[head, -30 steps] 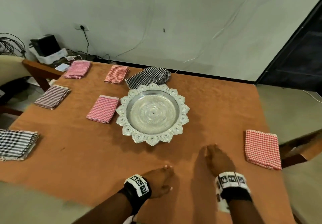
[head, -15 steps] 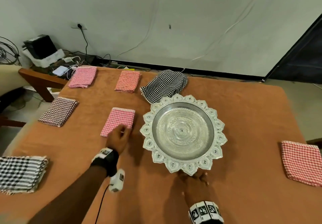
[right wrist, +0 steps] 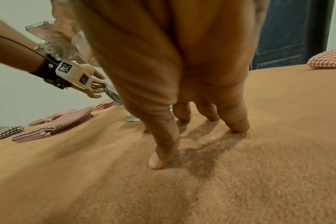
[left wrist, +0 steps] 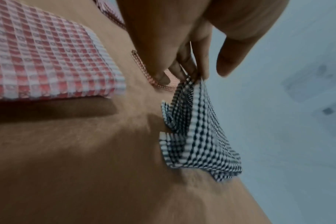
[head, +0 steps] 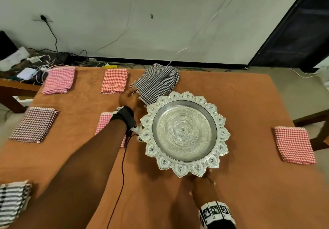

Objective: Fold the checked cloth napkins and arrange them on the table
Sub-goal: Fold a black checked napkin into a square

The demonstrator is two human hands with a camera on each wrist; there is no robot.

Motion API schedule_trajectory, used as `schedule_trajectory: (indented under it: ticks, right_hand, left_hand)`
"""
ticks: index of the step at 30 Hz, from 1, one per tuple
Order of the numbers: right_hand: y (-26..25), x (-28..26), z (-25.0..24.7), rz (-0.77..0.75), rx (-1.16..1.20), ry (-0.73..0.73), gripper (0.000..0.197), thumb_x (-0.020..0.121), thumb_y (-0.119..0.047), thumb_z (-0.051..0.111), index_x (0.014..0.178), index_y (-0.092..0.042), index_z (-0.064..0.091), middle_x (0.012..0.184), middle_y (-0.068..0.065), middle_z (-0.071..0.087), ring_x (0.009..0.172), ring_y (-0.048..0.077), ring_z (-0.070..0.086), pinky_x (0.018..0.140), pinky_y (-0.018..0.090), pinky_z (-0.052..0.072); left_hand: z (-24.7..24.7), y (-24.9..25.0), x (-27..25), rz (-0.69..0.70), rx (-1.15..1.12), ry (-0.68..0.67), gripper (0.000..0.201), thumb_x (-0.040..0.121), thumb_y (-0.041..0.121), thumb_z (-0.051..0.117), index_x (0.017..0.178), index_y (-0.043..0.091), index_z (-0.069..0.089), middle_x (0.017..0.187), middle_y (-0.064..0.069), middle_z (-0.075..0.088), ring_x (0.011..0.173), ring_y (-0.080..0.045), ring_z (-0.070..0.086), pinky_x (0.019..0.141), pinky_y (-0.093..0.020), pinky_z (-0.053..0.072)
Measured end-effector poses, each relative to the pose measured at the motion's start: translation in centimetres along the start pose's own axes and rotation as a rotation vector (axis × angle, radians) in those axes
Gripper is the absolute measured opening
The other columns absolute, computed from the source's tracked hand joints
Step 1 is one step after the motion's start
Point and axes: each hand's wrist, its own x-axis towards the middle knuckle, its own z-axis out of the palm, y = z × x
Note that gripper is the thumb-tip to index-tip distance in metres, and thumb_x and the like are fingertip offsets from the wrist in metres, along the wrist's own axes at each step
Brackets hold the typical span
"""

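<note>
Nearest, the right hand (head: 201, 184) rests on the brown table (head: 249, 104) just in front of the silver tray (head: 184, 132), fingers (right wrist: 238, 124) straight and spread, tips pressing the cloth surface, holding nothing. It looks like a brace, and keeping it planted should steady the reach across. Further out, the left hand (head: 127, 98) stretches past a folded pink napkin (head: 105, 122) and pinches the near-left corner of the black-and-white checked napkin (head: 156, 82), which lies loosely heaped at the far edge, just behind the tray. The wrist view shows that corner lifted between thumb and fingers (left wrist: 184, 71), layers fanning apart below. The step in hand is probably drawing this last unfolded napkin clear. To do it well, lift it up and leftward so it does not drag against the tray's scalloped rim, and avoid sweeping the folded orange napkin (head: 114, 81) just beside it.
</note>
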Motion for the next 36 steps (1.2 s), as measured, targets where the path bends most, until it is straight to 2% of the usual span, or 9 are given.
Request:
schedule_trajectory:
  ticks: [4, 9, 14, 17, 22, 26, 30, 33, 36]
  right_hand:
    - [1.7, 2.6, 2.9, -0.011, 0.011, 0.025, 0.059, 0.095, -0.019, 0.065, 0.149, -0.032, 0.045, 0.156, 0.015, 0.042, 0.152, 0.037, 0.022, 0.122, 0.046, 0.027]
    - [2.7, 3.9, 4.3, -0.041, -0.051, 0.031, 0.064, 0.096, -0.021, 0.063, 0.154, -0.022, 0.037, 0.159, 0.018, 0.035, 0.152, 0.048, 0.010, 0.120, 0.058, 0.025]
    - [3.5, 3.2, 4.7, -0.137, -0.099, 0.106, 0.065, 0.097, -0.026, 0.061, 0.156, -0.024, 0.033, 0.163, 0.017, 0.026, 0.148, 0.050, 0.021, 0.118, 0.057, 0.030]
    - [4.6, 2.0, 5.1, -0.216, -0.114, 0.144, 0.065, 0.098, -0.031, 0.058, 0.156, -0.032, 0.029, 0.167, 0.018, 0.013, 0.150, 0.048, 0.015, 0.120, 0.055, 0.025]
    - [6.6, -1.7, 5.4, -0.550, 0.099, 0.188, 0.050, 0.093, -0.038, 0.064, 0.140, -0.022, 0.056, 0.146, 0.004, 0.054, 0.133, 0.023, 0.051, 0.112, 0.034, 0.040]
    - [7.6, -6.9, 3.7, -0.968, 0.540, 0.051, 0.077, 0.087, -0.021, 0.076, 0.154, -0.029, 0.039, 0.161, -0.009, 0.036, 0.148, 0.003, 0.029, 0.123, 0.025, 0.023]
    - [8.9, -12.6, 1.7, -1.208, 0.729, -0.073, 0.091, 0.075, 0.009, 0.073, 0.154, -0.024, 0.040, 0.160, -0.005, 0.039, 0.150, 0.013, 0.031, 0.122, 0.035, 0.026]
    - [11.6, -14.7, 1.7, -1.115, 0.936, -0.134, 0.057, 0.078, 0.018, 0.067, 0.129, -0.007, 0.062, 0.124, 0.001, 0.068, 0.116, 0.016, 0.063, 0.098, 0.034, 0.049]
    - [14.8, -15.8, 1.6, -1.012, 1.001, -0.042, 0.010, 0.087, -0.003, 0.077, 0.094, -0.001, 0.072, 0.087, 0.008, 0.071, 0.083, 0.017, 0.065, 0.074, 0.031, 0.050]
  left_hand:
    - [-4.6, 3.0, -2.6, 0.270, -0.147, 0.268, 0.028, 0.087, -0.001, 0.070, 0.115, -0.002, 0.069, 0.114, -0.014, 0.071, 0.106, -0.022, 0.069, 0.092, -0.026, 0.057]
    - [-12.2, 7.3, -8.7, 0.544, -0.240, 0.379, 0.039, 0.088, 0.001, 0.067, 0.126, -0.002, 0.058, 0.127, -0.017, 0.063, 0.119, -0.024, 0.063, 0.100, -0.037, 0.053]
    - [-18.9, 8.9, -18.0, 0.800, 0.071, 0.531, 0.033, 0.094, 0.013, 0.066, 0.124, 0.027, 0.060, 0.128, -0.017, 0.061, 0.117, -0.022, 0.064, 0.099, -0.038, 0.053]
    - [-21.1, 8.1, -25.2, 0.811, 0.183, 0.553, 0.024, 0.095, 0.022, 0.068, 0.118, 0.023, 0.063, 0.119, -0.014, 0.067, 0.108, -0.020, 0.067, 0.095, -0.039, 0.054]
    - [-17.6, 7.6, -38.7, 0.644, 0.216, 0.177, 0.015, 0.088, -0.009, 0.065, 0.094, 0.006, 0.066, 0.095, -0.016, 0.071, 0.088, -0.010, 0.067, 0.084, -0.018, 0.051]
    - [-12.1, 7.3, -45.3, 0.288, 0.160, -0.399, 0.013, 0.083, -0.001, 0.073, 0.091, 0.011, 0.074, 0.097, -0.008, 0.075, 0.094, -0.026, 0.072, 0.086, -0.032, 0.056]
    - [-6.6, 7.4, -48.6, 0.200, 0.149, -0.860, 0.014, 0.088, 0.008, 0.076, 0.102, 0.006, 0.072, 0.102, -0.011, 0.074, 0.098, -0.031, 0.070, 0.091, -0.042, 0.055]
    - [-5.1, 8.4, -49.2, 0.180, 0.114, -0.953, 0.018, 0.087, 0.005, 0.076, 0.102, 0.002, 0.068, 0.101, -0.013, 0.073, 0.095, -0.026, 0.070, 0.088, -0.036, 0.055]
    - [-5.1, 9.1, -48.0, 0.221, 0.232, -0.990, 0.031, 0.084, 0.012, 0.081, 0.110, 0.010, 0.065, 0.097, -0.010, 0.070, 0.088, -0.019, 0.067, 0.080, -0.029, 0.054]
